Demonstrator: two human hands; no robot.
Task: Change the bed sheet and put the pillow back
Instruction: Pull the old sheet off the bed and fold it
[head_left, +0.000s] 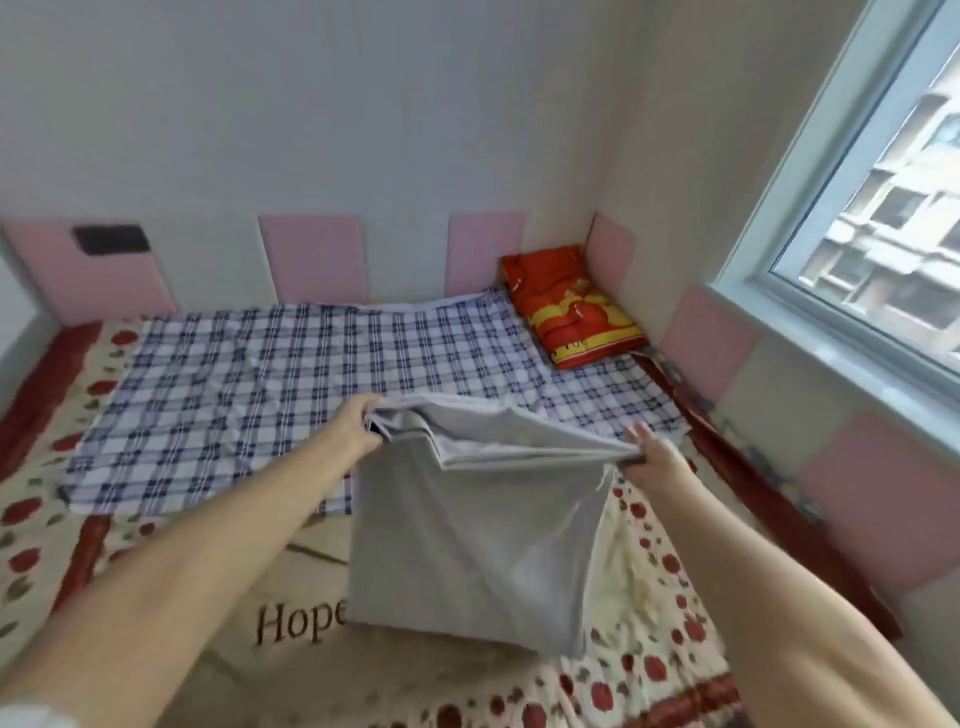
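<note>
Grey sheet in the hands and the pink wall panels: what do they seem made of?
Grey sheet: thin woven fabric, probably cotton or a blend, matte; it hangs in soft folds between the left hand and right hand. Pink wall panels: likely padded foam or faux leather, smooth and slightly raised off the wall; blur leaves it open.

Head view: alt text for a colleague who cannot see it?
The left hand and right hand hold up a folded grey sheet over flowered bedding. Behind it lies a blue checked sheet, with a red-and-yellow pillow in the far right corner.
</note>
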